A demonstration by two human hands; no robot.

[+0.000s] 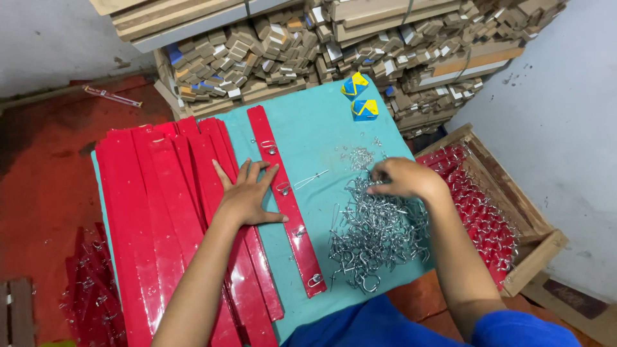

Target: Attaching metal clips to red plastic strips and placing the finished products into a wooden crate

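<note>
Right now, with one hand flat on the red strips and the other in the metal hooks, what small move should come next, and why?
Probably lift one hook from the pile of metal hooks with the right hand and carry it to the single red strip. The left hand pins that strip flat, it already carries several hooks along its length, and gaps between them look open.

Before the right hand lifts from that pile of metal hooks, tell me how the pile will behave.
The metal hooks look tangled, so several would probably lift together under the right hand. Thin bent wire suggests they are light and fairly stiff. Pushed, the heap would likely spread across the teal table.
</note>
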